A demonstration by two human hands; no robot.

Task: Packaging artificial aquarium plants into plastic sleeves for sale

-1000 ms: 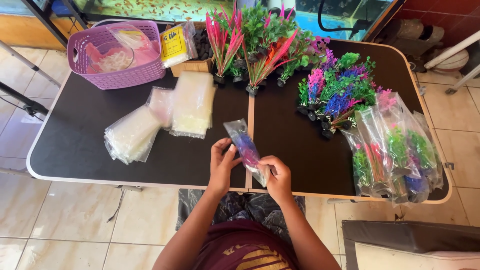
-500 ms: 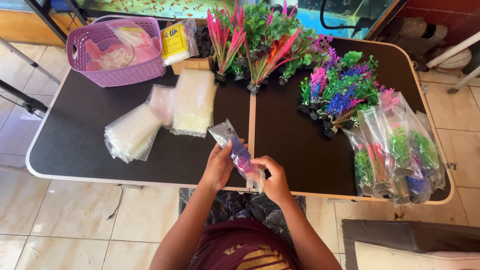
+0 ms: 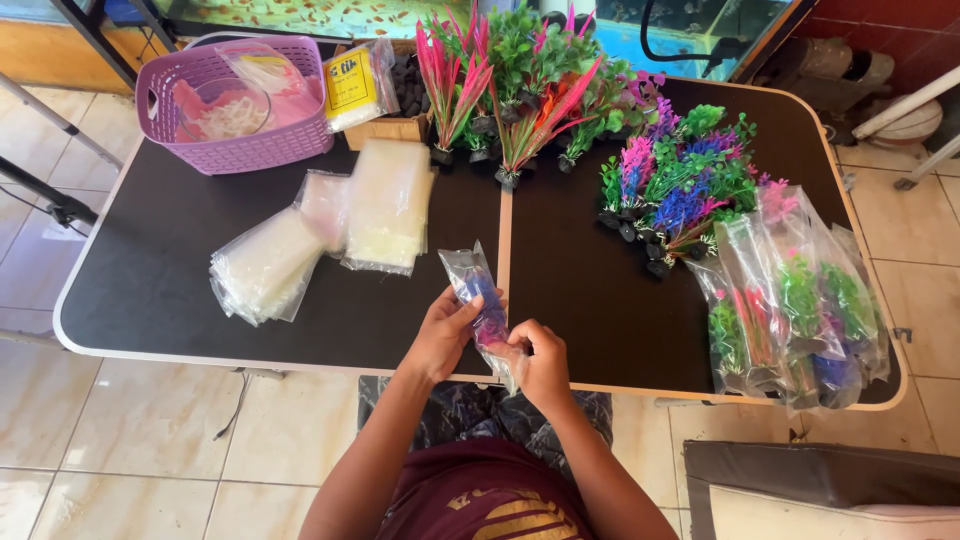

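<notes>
Basket: a purple basket point(image 3: 232, 110) sits at the far left corner of the black table point(image 3: 150, 290), close to the table edge.
Empty bags: two piles of clear bags point(image 3: 330, 235) lie flat left of the middle, well apart from the hands.
Left hand: the left hand point(image 3: 445, 335) is closed around the middle of a small clear bag point(image 3: 482, 305) with a blue and purple plant inside.
Right hand: the right hand point(image 3: 545, 362) pinches the near end of the same bag.
Where the bag is: it is held up over the near edge of the table, near the middle seam.
Doing it well: I think both hands should hold the bag gently so the plant does not bend.
Loose plants: bright plastic plants point(image 3: 610, 130) stand at the far middle and right.
Packed bags: filled bags point(image 3: 795, 300) pile up at the right edge.
Open room: bare table lies on both sides of the hands.
</notes>
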